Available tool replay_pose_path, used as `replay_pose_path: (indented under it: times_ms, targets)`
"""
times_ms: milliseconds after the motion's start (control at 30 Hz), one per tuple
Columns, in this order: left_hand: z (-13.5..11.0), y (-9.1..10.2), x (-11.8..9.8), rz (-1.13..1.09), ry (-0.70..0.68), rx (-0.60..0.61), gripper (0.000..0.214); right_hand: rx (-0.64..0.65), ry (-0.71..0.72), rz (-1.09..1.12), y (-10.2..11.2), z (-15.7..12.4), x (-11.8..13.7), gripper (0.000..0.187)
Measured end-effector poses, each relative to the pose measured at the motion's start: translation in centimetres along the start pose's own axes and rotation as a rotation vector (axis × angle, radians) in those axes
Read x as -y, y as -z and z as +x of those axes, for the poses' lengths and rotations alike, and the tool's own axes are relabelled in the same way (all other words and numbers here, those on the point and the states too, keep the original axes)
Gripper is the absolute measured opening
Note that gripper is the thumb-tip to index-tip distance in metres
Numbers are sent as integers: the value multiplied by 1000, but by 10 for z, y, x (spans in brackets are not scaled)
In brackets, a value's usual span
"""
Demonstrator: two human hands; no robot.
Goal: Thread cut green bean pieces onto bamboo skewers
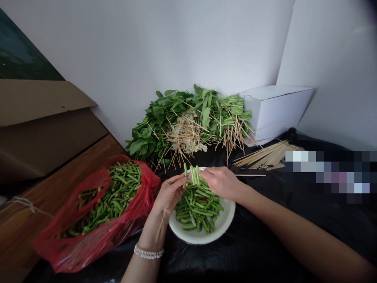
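Note:
Above a white bowl [203,237], my left hand [170,191] pinches a short piece of green bean [185,174] upright at the tip of a wooden skewer [250,175]. My right hand [221,182] is closed around the skewer, whose far end sticks out to the right. Several cut green pieces [194,175] stand side by side on the skewer between my hands. More cut green beans [196,212] lie loose in the bowl, with a small red bit among them.
At the left, a red plastic bag [123,220] holds many cut beans. Behind the bowl, leafy greens [159,112] and skewered bundles [235,108] are piled against the wall. Bare skewers [265,155] lie at right, near a white box [279,112]. A cardboard box [44,106] stands far left.

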State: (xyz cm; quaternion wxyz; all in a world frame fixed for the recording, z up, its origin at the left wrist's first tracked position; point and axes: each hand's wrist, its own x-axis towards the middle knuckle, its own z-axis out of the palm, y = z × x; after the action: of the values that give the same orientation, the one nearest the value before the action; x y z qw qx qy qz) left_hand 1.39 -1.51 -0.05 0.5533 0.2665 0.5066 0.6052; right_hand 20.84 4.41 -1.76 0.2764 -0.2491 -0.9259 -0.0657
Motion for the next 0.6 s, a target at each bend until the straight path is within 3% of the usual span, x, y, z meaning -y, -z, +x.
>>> replay_pose_path:
  times_ms: [233,333,500,600]
  targets:
    - [-1,-3,2,53,23,80,25,-40,12,56,-3,0,0,21]
    - [-1,-4,0,131,-21,102,33,-107,-55,13,0,0,-9,22]
    - [8,-11,3,675,-329,317,14,-264,-211,-3,3,0,-27,25]
    - [17,-20,9,1012,-582,439,22,-278,-202,-6,3,0,-28,25]
